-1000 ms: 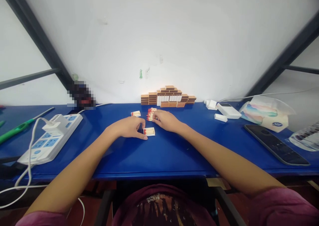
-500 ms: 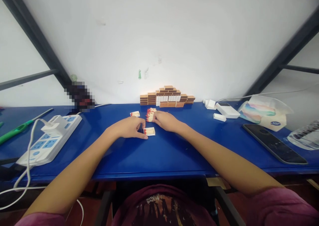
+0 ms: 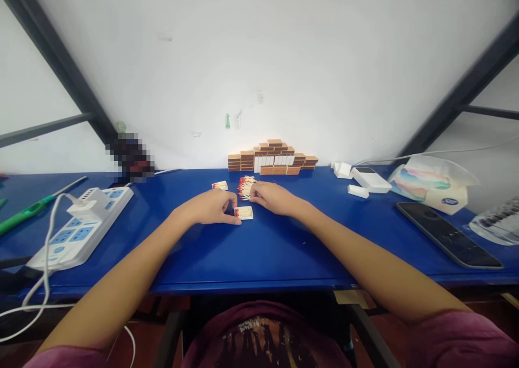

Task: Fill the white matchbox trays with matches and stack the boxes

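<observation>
Blue table [image 3: 284, 254] below, boxes [image 3: 267, 170] stacked behind, we are holding our right hand [image 3: 275, 196] pinched at the right edge of the heaped matches [image 3: 245, 188] and curving our left hand [image 3: 213, 206] about the nearer tray's [image 3: 248, 218] left end, unable to tell whether either grips.

We found bright, even light across the pale wall [image 3: 308, 60], a soft sheen on the blue desk [image 3: 284, 254], gentle shadow below the left hand [image 3: 213, 206] and dimness underneath; wide-angle stretching bent the sides, and a pixelated patch [image 3: 132, 157] hid detail.
</observation>
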Demonstrator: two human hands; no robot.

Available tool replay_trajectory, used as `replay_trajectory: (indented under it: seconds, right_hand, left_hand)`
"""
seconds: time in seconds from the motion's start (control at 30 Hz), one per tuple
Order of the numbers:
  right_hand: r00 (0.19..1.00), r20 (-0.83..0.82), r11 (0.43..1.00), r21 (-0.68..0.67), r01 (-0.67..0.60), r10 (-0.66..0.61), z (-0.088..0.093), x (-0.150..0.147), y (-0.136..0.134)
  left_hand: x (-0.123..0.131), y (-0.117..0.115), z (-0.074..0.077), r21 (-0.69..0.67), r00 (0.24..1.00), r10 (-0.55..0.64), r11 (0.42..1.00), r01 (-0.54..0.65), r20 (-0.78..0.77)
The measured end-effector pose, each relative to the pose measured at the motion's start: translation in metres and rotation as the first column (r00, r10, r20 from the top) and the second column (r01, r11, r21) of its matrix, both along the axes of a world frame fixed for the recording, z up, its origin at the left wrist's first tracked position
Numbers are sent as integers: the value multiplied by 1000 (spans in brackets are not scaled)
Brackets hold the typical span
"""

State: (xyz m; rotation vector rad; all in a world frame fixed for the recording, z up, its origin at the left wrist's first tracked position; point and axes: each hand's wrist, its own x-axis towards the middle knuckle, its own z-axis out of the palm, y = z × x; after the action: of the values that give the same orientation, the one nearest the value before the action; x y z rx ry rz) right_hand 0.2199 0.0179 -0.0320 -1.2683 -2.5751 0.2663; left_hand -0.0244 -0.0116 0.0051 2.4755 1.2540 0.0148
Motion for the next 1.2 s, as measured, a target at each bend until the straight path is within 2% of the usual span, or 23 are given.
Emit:
replay_trajectory:
  seconds: [0.27, 0.43, 0.63, 0.87, 1.2]
  right_hand:
    - [999, -41, 1000, -12, -14, 13, 3, -1, -3]
    - [996, -83, 999, 43, -26, 29, 0, -3, 0]
    - [997, -42, 991, 110, 76, -72, -5, -14, 6]
    - [997, -24, 996, 53, 79, -77, -8, -14, 12]
    - [997, 23, 997, -17, 78, -77, 0, -14, 5]
  left_hand:
    - [-1, 1, -1, 3, 1000, -11, 1000, 11, 8]
    - [1, 0, 1, 2, 1000, -11, 1000, 11, -4]
    - [0, 0, 1, 2, 1000, -2, 1000, 2, -6]
    - [2, -1, 2, 12, 1000, 4, 1000, -4, -11]
    - [2, 0, 1, 28, 1000, -7, 1000, 8, -15]
